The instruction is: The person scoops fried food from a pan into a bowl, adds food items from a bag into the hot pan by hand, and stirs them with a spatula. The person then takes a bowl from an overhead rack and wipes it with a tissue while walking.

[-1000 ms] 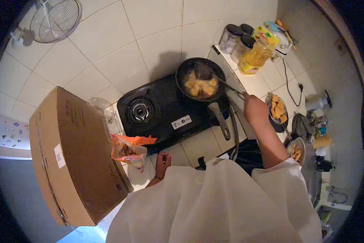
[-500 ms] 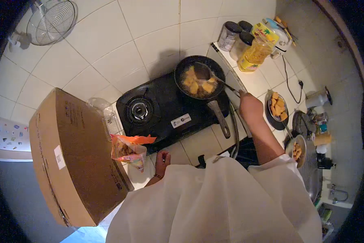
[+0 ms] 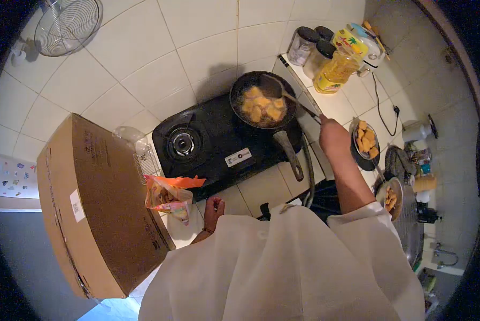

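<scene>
My right hand [image 3: 334,138] is closed round the long handle of a spatula [image 3: 299,101]. The spatula's dark, broad head is in the frying pan [image 3: 289,152], at the far right side of the bubbling oil. Several golden pieces of food [image 3: 261,104] lie in that oil. The pan sits on the right burner of a black gas stove [image 3: 208,155], its handle pointing toward me. My left hand [image 3: 214,209] rests by the counter's front edge with its fingers curled in, and nothing shows in them. Beside it stands an opened orange and pink plastic bag [image 3: 168,198] with brown pieces inside.
A big cardboard box [image 3: 106,203] stands on the left. Behind the stove's right side are lidded jars [image 3: 303,45] and an oil bottle [image 3: 336,72]. Yellow-orange pieces fill a strainer [image 3: 365,142] on the right, near a bowl [image 3: 394,195] with more. The left burner [image 3: 183,144] is unlit.
The spatula head has shifted right and slightly up, off the middle of the pan, uncovering more food pieces. My right hand has moved slightly right. My left hand has stayed put.
</scene>
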